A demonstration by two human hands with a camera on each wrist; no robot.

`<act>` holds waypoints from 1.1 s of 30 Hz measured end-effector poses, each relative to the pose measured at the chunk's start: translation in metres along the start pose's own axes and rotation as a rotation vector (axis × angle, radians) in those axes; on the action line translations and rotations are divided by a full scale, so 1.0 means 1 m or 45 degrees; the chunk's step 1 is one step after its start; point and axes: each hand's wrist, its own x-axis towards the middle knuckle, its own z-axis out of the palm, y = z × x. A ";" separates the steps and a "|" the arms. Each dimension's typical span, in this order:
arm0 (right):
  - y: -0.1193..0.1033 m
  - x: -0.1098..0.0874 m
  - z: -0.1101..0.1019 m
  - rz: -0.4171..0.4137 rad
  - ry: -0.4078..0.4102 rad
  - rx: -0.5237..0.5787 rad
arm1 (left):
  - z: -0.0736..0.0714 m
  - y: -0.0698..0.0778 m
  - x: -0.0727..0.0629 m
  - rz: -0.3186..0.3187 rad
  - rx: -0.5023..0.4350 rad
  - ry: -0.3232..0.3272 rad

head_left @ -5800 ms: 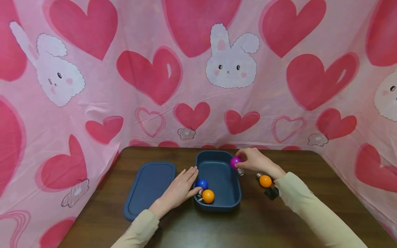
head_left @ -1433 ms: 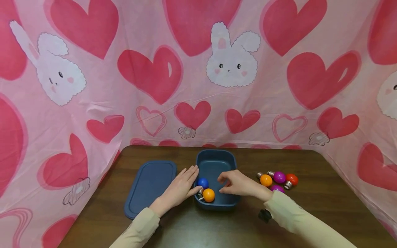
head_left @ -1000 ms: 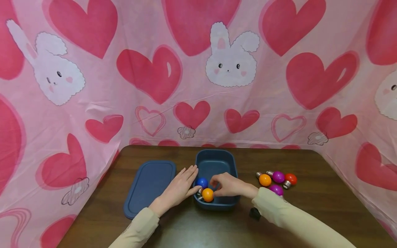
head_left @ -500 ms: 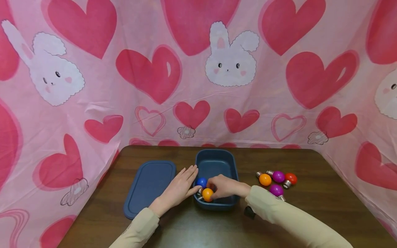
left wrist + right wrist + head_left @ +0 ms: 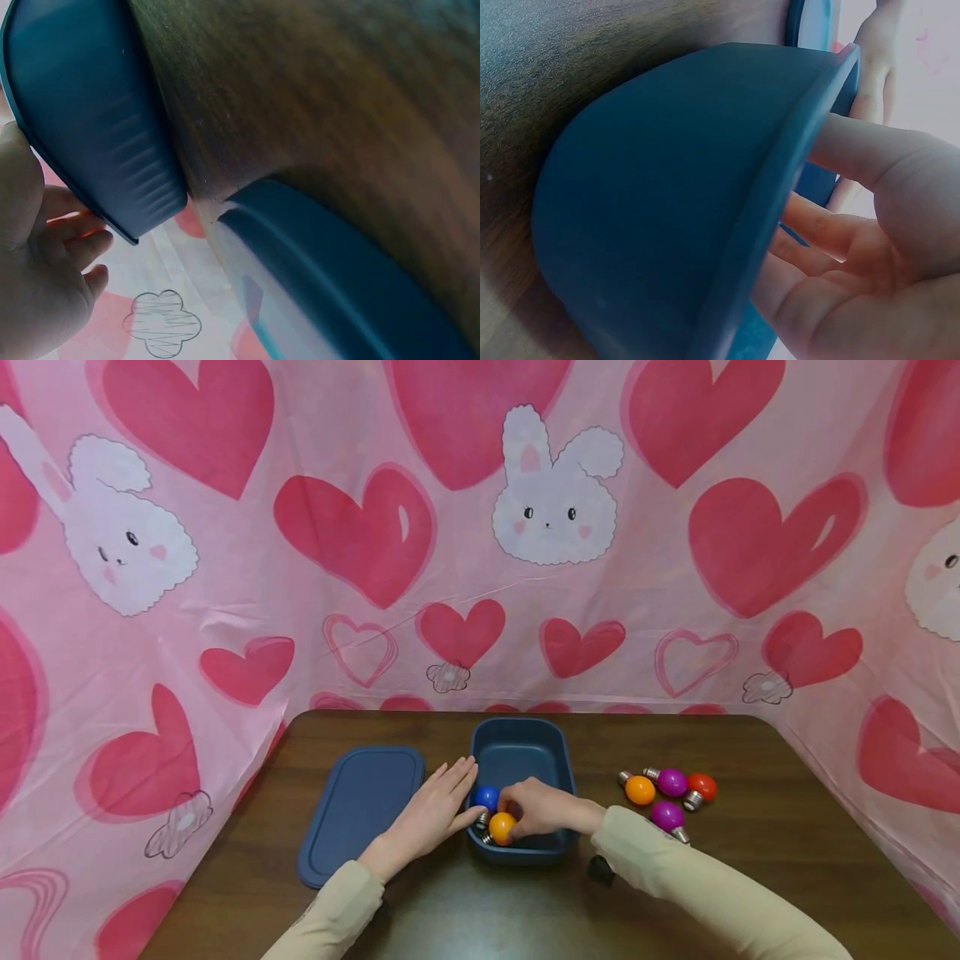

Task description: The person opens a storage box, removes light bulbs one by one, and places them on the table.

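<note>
Orange bulb and blue bulb in box, near-left part

Box: dark blue, open top, rounded corners, ribbing on one outside wall. Upright, long axis 12 to 6 o'clock.
Orange bulb: round glossy globe, silver screw base. Inside box at 7 o'clock, base pointing roughly 8. Globe's 3 o'clock edge partly hidden.
Blue bulb: same shape, also silver base. Inside box between 8 and 9 o'clock, just beyond orange bulb at its 11. Base points roughly 6 to 7. Contact between globes: can't tell.

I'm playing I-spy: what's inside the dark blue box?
In the box are a blue bulb and an orange bulb, close together. The right hand, curled at the orange bulb, covers part of the box, so anything under it can't be seen.
</note>
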 end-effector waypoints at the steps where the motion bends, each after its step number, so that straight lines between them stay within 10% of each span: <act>1: 0.000 -0.001 0.000 -0.001 0.003 0.006 | 0.000 0.000 0.000 -0.001 -0.001 0.001; 17: 0.012 -0.025 -0.011 -0.015 0.104 0.099 | -0.002 0.000 0.002 0.014 -0.003 0.018; 33: 0.026 -0.076 -0.030 -0.012 0.434 0.264 | 0.000 0.000 0.001 0.013 -0.003 0.012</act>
